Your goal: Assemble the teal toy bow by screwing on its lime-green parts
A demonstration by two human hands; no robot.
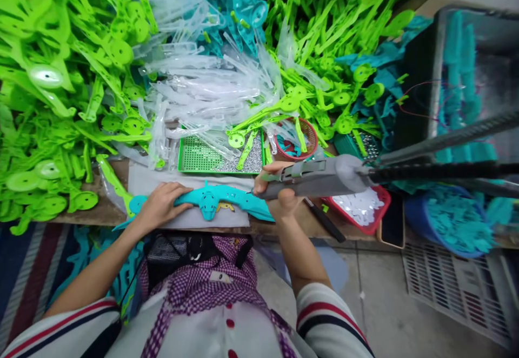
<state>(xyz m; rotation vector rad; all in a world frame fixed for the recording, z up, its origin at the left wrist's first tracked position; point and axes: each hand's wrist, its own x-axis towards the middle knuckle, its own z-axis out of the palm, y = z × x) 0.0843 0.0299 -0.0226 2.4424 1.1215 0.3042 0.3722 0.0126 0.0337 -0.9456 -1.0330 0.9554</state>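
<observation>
A teal plastic toy part (208, 202), long and curved with a raised middle piece, lies on a white cloth (140, 179) at the table's front edge. My left hand (164, 206) is closed around its left end. In my right hand (286, 204) is a grey electric screwdriver (320, 177), held nearly level. Its tip points left and meets or nearly meets the right part of the teal piece. Just behind the cloth stands a green perforated tray (181, 155) with small silvery screws (247, 158).
Heaps of lime-green plastic parts (40, 77) and clear bagged parts (211, 87) fill the back. At right are a red basket (304, 155), a red tray of white pieces (360, 209), a phone (392, 223), a blue tub (417, 212) and a black-handled tool (326, 220).
</observation>
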